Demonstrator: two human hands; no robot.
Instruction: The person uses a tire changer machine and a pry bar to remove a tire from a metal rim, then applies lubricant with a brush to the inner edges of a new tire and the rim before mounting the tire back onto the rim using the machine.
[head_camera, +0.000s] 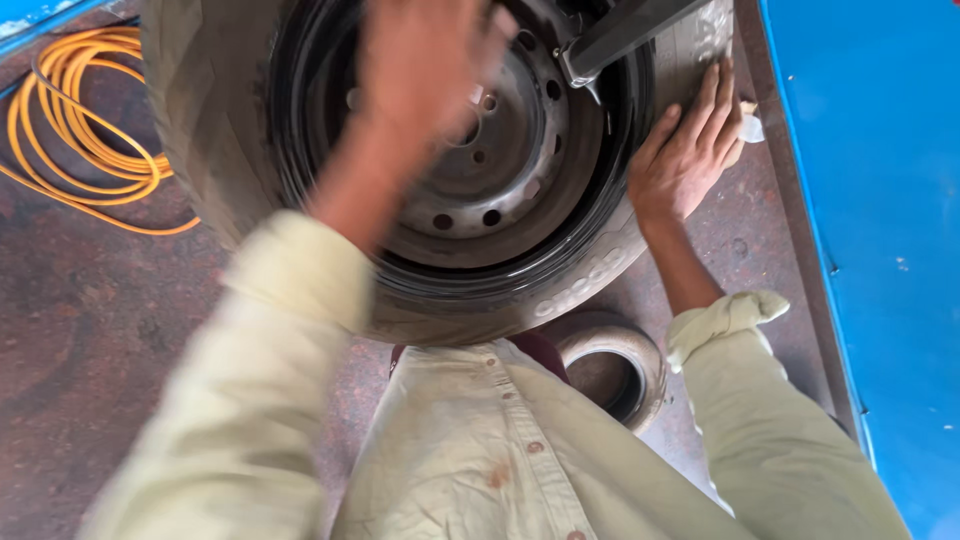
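One coiled yellow hose (70, 130) is seen at far left on the reddish floor (90, 330). One tyre (200, 120), mounted on one black steel wheel (500, 190), is shown at centre, in front of the person's chest. The left hand (425, 60) is blurred above the wheel's hub; whether it is released or clenched cannot be told. One dark metal bar (625, 35) is seen pressed at the rim's upper right. The right hand (690, 150) is laid flat, fingers spread, on the tyre's sidewall, grasping nothing. One small worn ring-shaped tyre (640, 350) lies below. One blue panel (880, 200) bounds the right.
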